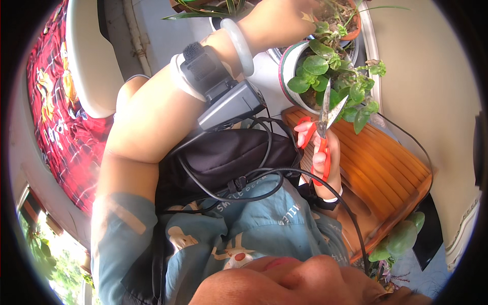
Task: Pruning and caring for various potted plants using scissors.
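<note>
Left hand (284, 20) fingertips cut off by top edge, grasp unclear. Scissors (325, 114) blade tips buried in plant (335, 81) leaves. Terracotta pot (351, 23) mostly out of frame.

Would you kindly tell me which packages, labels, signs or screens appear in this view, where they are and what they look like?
No packages, signs or screens show.
Pale lettering: printed on the blue shirt at the chest, under the black cables; small and curved.
Cartoon print: lower on the same shirt; cream figure with a red patch.
Black device: strapped on the left forearm; boxy, with no display visible.
</note>
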Demonstrator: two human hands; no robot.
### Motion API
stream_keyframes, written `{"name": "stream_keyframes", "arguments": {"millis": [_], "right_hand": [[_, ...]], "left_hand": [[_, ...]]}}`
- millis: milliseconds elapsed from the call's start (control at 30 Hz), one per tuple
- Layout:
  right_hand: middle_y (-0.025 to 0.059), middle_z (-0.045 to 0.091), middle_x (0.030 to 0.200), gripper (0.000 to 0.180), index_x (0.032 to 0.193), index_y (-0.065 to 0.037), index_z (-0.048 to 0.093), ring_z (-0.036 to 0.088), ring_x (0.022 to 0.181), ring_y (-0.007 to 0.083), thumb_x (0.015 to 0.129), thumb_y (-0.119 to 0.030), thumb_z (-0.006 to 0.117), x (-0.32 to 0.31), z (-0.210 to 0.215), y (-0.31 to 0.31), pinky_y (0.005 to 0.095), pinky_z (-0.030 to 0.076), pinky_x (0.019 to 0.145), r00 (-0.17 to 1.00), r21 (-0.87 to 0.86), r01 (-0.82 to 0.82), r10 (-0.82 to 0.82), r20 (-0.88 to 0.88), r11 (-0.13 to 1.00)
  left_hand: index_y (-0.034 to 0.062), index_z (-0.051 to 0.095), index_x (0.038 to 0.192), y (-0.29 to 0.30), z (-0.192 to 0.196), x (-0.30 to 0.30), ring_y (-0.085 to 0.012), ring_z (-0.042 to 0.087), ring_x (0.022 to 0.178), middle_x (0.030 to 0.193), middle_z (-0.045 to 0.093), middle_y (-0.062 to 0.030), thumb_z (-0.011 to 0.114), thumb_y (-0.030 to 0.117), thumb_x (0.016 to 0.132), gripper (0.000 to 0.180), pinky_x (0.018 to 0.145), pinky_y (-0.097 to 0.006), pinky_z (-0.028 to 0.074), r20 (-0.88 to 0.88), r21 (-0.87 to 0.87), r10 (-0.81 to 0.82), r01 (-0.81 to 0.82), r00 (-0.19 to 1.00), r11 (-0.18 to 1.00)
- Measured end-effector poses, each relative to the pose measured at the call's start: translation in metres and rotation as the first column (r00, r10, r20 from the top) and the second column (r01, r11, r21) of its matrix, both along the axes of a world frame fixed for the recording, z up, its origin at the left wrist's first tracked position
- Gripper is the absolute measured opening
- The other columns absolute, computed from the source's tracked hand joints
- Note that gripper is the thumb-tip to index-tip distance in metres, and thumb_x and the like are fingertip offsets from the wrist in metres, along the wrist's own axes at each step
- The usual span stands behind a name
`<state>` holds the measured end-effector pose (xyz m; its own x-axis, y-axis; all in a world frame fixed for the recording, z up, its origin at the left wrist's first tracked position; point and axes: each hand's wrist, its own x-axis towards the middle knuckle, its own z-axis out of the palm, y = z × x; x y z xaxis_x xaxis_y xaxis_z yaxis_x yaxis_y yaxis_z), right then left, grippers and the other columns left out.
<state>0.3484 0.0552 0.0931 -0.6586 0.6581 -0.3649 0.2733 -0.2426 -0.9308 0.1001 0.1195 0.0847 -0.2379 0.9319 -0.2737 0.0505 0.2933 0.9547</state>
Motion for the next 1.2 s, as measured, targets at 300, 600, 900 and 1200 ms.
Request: {"name": "stream_keyframes", "arguments": {"millis": [300,600,900,1200], "right_hand": [[0.0047,0.049,0.078,0.088,0.099,0.008,0.055,0.046,0.072,0.0123,0.066,-0.073,0.06,-0.005,0.0,0.004,0.0257,0.037,0.065,0.999,-0.035,0.044,-0.045,-0.027,0.998],[0.0054,0.05,0.079,0.085,0.099,0.007,0.055,0.047,0.072,0.0124,0.068,-0.072,0.06,0.0,-0.01,0.004,0.026,0.038,0.064,0.998,-0.031,0.029,-0.031,-0.057,0.999],[0.0061,0.049,0.08,0.085,0.1,0.007,0.055,0.046,0.073,0.0135,0.068,-0.071,0.06,-0.004,-0.003,0.004,0.027,0.037,0.067,0.997,-0.048,0.054,-0.057,-0.058,0.997],[0.005,0.047,0.079,0.084,0.099,0.007,0.056,0.046,0.073,0.0131,0.067,-0.07,0.062,-0.008,0.0,0.003,0.026,0.034,0.066,0.995,-0.103,0.068,-0.075,-0.061,0.992]], "left_hand": [[0.0073,0.062,0.109,0.008,-0.015,0.006,-0.0306,0.06,0.089,0.098,0.063,-0.0159,0.061,0.011,0.075,0.034,0.079,-0.038,0.048,-0.383,0.63,0.117,0.166,0.916,0.758],[0.0077,0.067,0.09,0.014,-0.016,0.009,-0.0319,0.058,0.083,0.09,0.063,-0.0141,0.062,0.012,0.075,0.017,0.074,-0.039,0.048,-0.474,0.526,0.089,0.2,0.876,0.827],[0.0038,0.059,0.112,0.017,-0.013,-0.006,-0.0226,0.058,0.101,0.109,0.061,-0.0134,0.052,0.02,0.09,0.028,0.085,-0.031,0.046,-0.136,0.656,-0.251,0.277,0.958,0.703],[0.0021,0.064,0.102,0.009,-0.034,-0.036,-0.0213,0.059,0.091,0.102,0.063,-0.0122,0.055,0.016,0.086,0.023,0.08,-0.032,0.047,-0.273,0.585,-0.347,0.441,0.897,0.68]]}}
